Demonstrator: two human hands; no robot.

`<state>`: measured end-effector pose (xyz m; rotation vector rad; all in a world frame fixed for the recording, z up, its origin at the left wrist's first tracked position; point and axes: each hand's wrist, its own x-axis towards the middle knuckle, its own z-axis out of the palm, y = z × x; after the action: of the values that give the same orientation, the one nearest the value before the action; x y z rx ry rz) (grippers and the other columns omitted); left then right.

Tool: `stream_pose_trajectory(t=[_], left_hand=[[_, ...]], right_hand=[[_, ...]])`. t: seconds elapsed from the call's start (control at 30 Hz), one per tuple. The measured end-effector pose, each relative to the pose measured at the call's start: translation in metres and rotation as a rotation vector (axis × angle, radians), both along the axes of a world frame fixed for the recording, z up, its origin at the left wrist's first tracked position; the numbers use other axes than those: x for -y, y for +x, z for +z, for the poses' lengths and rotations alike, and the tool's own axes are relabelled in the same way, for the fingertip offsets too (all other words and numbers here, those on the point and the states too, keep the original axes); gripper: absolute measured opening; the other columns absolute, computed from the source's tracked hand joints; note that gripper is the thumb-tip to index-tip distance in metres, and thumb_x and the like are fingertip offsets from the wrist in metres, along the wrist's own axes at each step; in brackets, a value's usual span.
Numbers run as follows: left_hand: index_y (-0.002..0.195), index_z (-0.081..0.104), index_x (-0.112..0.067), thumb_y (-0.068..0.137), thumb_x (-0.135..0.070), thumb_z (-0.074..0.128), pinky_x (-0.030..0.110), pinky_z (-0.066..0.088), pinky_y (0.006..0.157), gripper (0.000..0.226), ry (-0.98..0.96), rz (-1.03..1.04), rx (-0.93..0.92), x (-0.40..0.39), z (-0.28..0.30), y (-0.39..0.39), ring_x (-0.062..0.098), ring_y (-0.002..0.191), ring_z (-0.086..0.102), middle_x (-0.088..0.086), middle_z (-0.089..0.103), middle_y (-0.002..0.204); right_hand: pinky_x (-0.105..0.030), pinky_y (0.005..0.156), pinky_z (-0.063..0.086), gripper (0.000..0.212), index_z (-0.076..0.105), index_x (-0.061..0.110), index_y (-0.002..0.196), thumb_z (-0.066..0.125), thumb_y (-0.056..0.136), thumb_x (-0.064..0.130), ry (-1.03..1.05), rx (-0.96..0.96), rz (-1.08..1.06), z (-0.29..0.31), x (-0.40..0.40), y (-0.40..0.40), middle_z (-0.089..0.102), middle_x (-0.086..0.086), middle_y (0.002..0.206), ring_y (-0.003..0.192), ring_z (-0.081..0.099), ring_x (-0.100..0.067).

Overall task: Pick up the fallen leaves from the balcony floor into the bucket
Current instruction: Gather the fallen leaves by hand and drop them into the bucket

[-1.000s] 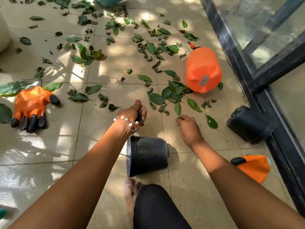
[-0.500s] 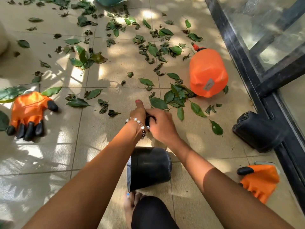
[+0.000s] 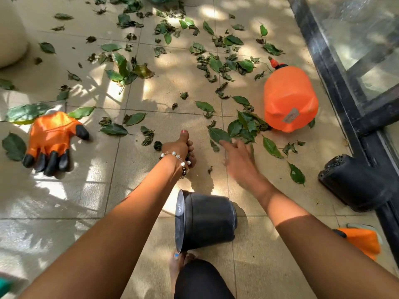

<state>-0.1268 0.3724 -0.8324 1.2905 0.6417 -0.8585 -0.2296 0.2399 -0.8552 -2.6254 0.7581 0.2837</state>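
I crouch low on the balcony floor (image 3: 64, 201) so both arms reach the litter without shifting my feet, and the black bucket (image 3: 205, 221) lies on its side just in front of my knee, its mouth turned to my left, near enough that a handful can go in with a short swing. My left hand (image 3: 180, 149) works as the store: its fingers are curled tight around a small dark wad, which I take to be leaves already gathered, thumb pointing up, held clear of the tiles between the bucket and the scatter. My right hand (image 3: 237, 156) is the picker; its fingers are spread and loose, gripping nothing, tips stretched toward the cluster of green leaves (image 3: 241, 128) beside the orange sprayer jug (image 3: 290, 99), just reaching the nearest leaf, though the blur hides whether they touch it. Many leaves lie farther out across the tiles, some around the orange glove (image 3: 51, 139) to my left, so I judge the job far from finished.
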Motion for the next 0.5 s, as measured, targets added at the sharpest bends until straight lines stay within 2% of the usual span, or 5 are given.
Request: stream_pose_trajectory(t=[0.1, 0.2, 0.3, 0.4, 0.5], left_hand=[[0.065, 0.054, -0.01, 0.095, -0.045, 0.056, 0.015, 0.034, 0.036, 0.046, -0.001, -0.011, -0.029, -0.009, -0.003, 0.004, 0.011, 0.032, 0.037, 0.001, 0.048, 0.053], [0.066, 0.054, -0.01, 0.096, -0.045, 0.054, 0.014, 0.034, 0.036, 0.046, 0.01, -0.012, -0.034, -0.015, -0.004, 0.005, 0.011, 0.034, 0.038, 0.001, 0.048, 0.054], [0.067, 0.054, -0.01, 0.097, -0.047, 0.052, 0.014, 0.034, 0.036, 0.047, 0.012, -0.02, -0.034, -0.019, -0.006, 0.004, 0.012, 0.036, 0.038, 0.002, 0.048, 0.055], [0.066, 0.054, -0.01, 0.097, -0.047, 0.052, 0.013, 0.033, 0.036, 0.048, 0.02, -0.014, -0.041, -0.023, -0.01, 0.001, 0.012, 0.035, 0.037, 0.001, 0.048, 0.053], [0.066, 0.052, -0.011, 0.098, -0.046, 0.049, 0.013, 0.033, 0.038, 0.048, 0.018, -0.03, -0.039, -0.027, -0.011, -0.002, 0.012, 0.039, 0.038, 0.001, 0.047, 0.053]], right_hand=[[-0.044, 0.105, 0.037, 0.076, 0.014, 0.037, 0.151, 0.055, 0.094, 0.008, -0.128, -0.074, 0.117, -0.01, -0.011, 0.009, 0.021, -0.013, 0.148, 0.128, 0.029, -0.032], [-0.046, 0.104, 0.038, 0.068, 0.015, 0.034, 0.152, 0.052, 0.097, 0.016, -0.095, -0.081, 0.176, -0.011, -0.021, 0.016, 0.018, -0.013, 0.151, 0.129, 0.028, -0.034], [-0.049, 0.113, 0.027, 0.061, 0.019, 0.022, 0.153, 0.046, 0.1, 0.037, -0.138, -0.128, 0.296, -0.008, -0.03, 0.012, 0.009, -0.008, 0.159, 0.141, 0.014, -0.036], [-0.046, 0.113, 0.03, 0.063, 0.033, 0.011, 0.149, 0.057, 0.095, 0.033, -0.126, -0.049, 0.415, -0.013, -0.031, 0.001, 0.025, -0.01, 0.155, 0.136, 0.026, -0.034], [-0.039, 0.099, 0.044, 0.032, 0.058, 0.011, 0.128, 0.05, 0.098, 0.018, -0.093, 0.024, 0.517, -0.015, -0.027, -0.012, 0.051, -0.01, 0.129, 0.118, 0.047, -0.027]])
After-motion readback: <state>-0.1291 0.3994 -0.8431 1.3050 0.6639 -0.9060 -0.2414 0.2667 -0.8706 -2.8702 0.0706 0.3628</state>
